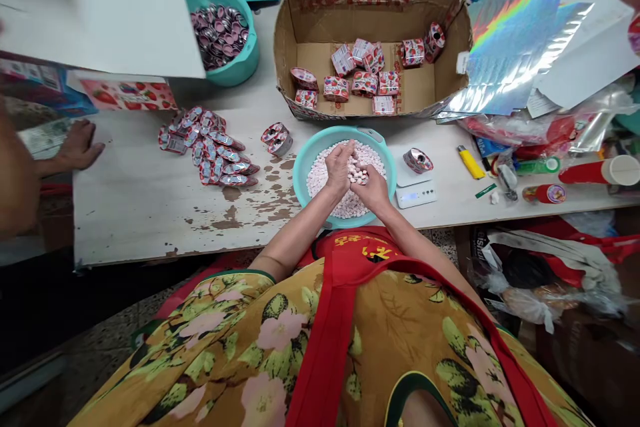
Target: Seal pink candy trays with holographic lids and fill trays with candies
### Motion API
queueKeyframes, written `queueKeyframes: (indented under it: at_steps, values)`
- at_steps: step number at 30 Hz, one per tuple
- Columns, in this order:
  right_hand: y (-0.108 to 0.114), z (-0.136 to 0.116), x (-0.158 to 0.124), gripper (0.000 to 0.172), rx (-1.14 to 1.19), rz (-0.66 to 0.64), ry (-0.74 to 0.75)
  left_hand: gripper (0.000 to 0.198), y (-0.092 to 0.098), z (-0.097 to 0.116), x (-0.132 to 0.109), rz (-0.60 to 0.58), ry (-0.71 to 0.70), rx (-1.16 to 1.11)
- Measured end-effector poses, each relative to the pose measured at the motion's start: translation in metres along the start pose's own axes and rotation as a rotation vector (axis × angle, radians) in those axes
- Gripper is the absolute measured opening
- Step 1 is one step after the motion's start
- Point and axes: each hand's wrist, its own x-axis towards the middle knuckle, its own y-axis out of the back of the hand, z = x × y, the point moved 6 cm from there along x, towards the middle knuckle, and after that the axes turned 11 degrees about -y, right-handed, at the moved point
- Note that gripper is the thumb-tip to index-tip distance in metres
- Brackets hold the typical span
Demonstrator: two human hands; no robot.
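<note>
A teal basin (301, 177) filled with small pale pink candies (320, 170) stands at the table's front edge. Inside it, my left hand (340, 165) and my right hand (373, 188) are cupped close together, with a heap of the candies between them. Just right of the basin, a small printed container (418, 161) lies on a white digital scale (417, 195). Two more small containers (277, 139) stand to the left of the basin, their open tops facing up.
Behind the basin, a cardboard box (373, 17) holds several printed packs. Farther left are piled packs (210, 147) and a teal bowl of lids (253, 47). Another person's hand (80, 145) rests at the left edge. A yellow cutter (471, 162) lies right.
</note>
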Motion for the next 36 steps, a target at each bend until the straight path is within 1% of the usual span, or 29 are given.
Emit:
queueKeyframes:
  at_steps: [3, 7, 11, 15, 21, 24, 26, 30, 34, 36]
  values:
    - [0.001, -0.002, -0.002, 0.039, -0.008, -0.013, 0.011, 0.051, -0.002, 0.002, 0.001, -0.012, -0.044, 0.013]
    - [0.005, -0.005, -0.006, 0.036, -0.042, 0.014, 0.050, 0.052, -0.003, 0.004, 0.001, -0.008, -0.094, 0.037]
    - [0.009, -0.001, -0.005, 0.038, 0.004, -0.009, 0.002, 0.051, -0.008, 0.003, -0.003, -0.034, -0.074, 0.026]
    - [0.016, 0.000, -0.005, 0.038, 0.057, 0.012, -0.008, 0.052, -0.015, 0.007, -0.006, -0.065, -0.115, 0.036]
    - [0.022, -0.003, -0.008, 0.036, 0.079, 0.006, 0.003, 0.054, -0.024, 0.009, -0.007, -0.101, -0.029, 0.062]
    - [0.026, -0.003, -0.009, 0.034, 0.096, 0.009, 0.001, 0.056, -0.030, 0.010, -0.009, -0.153, -0.003, 0.083]
    - [0.028, -0.002, -0.009, 0.033, 0.111, 0.005, -0.007, 0.057, -0.036, 0.010, -0.010, -0.206, -0.007, 0.100]
    - [0.032, 0.000, -0.008, 0.034, 0.143, -0.004, -0.007, 0.058, -0.041, 0.011, -0.009, -0.208, -0.056, 0.120]
    - [0.036, 0.003, -0.007, 0.035, 0.157, -0.004, -0.044, 0.057, -0.048, 0.010, -0.011, -0.251, 0.002, 0.127]
    - [0.037, 0.003, -0.007, 0.035, 0.167, -0.005, -0.037, 0.055, -0.049, 0.011, -0.012, -0.250, 0.003, 0.115]
